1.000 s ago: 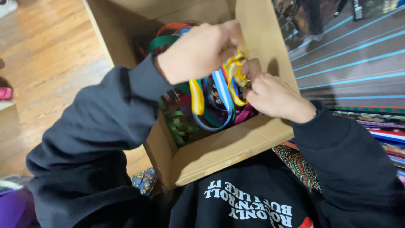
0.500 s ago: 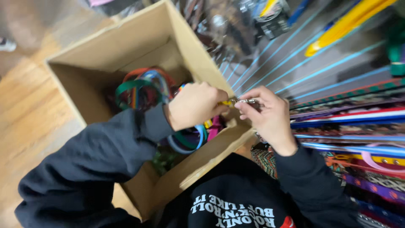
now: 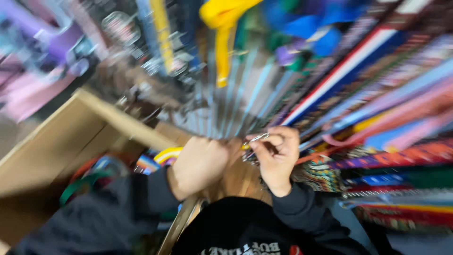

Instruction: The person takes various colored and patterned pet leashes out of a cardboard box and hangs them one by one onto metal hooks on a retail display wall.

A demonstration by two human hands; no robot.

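Pinching a small metal clasp [image 3: 255,140] at its fingers, the right hand [image 3: 277,156] meets the left hand [image 3: 200,165], fisted shut around a yellow strap [image 3: 169,153] at nine o'clock, above the cardboard box [image 3: 71,137]; blurred coloured straps [image 3: 377,94] hang at two o'clock.

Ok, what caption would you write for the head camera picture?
Two hands, left hand and right hand, pinch a small silver metal clip above a brown cardboard box of colourful straps.

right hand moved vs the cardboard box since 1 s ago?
Yes. The right hand was over the cardboard box interior; now it sits past the box's right wall, toward the hanging straps, pinching a metal clip.
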